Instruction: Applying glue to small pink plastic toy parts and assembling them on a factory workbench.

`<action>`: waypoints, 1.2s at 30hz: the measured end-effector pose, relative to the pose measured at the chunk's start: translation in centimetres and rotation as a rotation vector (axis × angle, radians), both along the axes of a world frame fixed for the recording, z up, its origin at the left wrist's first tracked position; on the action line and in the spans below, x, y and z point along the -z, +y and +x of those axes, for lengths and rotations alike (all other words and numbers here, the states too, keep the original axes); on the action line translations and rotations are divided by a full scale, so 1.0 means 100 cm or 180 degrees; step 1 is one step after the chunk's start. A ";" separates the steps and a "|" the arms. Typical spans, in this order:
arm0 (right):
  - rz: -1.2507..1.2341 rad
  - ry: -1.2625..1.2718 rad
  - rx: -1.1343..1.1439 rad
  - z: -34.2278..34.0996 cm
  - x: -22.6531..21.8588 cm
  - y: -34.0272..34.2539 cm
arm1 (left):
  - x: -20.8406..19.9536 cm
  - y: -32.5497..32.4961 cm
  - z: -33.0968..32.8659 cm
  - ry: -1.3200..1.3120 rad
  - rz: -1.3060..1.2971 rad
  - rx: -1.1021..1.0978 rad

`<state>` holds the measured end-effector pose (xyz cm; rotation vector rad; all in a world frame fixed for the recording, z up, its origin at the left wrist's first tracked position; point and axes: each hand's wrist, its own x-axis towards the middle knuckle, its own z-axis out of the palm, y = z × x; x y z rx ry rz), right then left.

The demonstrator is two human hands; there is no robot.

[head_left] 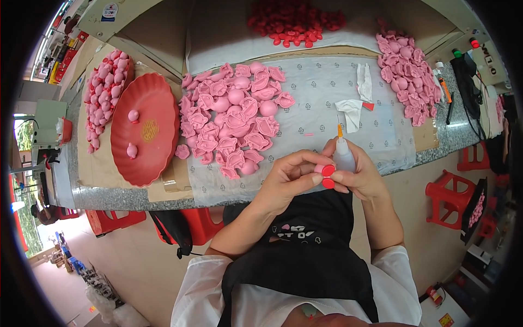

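Over the near edge of the bench, my left hand (284, 179) pinches a small pink piece with red round parts (328, 171) between thumb and fingers. Meeting it there, my right hand (366, 175) has its thumb and fingertips against the same piece. A translucent squeeze bottle (344, 156) is tucked in the right hand too, its orange needle tip (340, 131) pointing up and away from me. To the left of my hands lies a heap of pink balls and ruffled shell-like pieces (235, 114). The fingers partly cover the held piece.
Two pink pieces lie on a red scalloped plate (122, 143) at the left, beside a tray of pink-and-red pieces (104, 90). Red pieces (294, 24) fill the back shelf. Another pink heap (406, 76) lies right. Crumpled tissue (351, 113) rests on the printed sheet (316, 98).
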<state>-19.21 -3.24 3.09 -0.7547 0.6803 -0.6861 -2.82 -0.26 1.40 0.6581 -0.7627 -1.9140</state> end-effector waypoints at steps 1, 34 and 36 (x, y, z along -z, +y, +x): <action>0.0002 0.0012 0.0005 -0.001 0.001 0.000 | 0.000 0.000 0.000 -0.0004 0.0014 0.0019; 0.0092 0.0075 -0.0117 -0.007 0.001 0.007 | 0.006 0.002 -0.002 0.0198 0.0109 0.0271; 0.0119 0.0069 -0.0107 -0.006 -0.003 0.007 | 0.005 0.002 -0.002 0.0196 0.0123 0.0261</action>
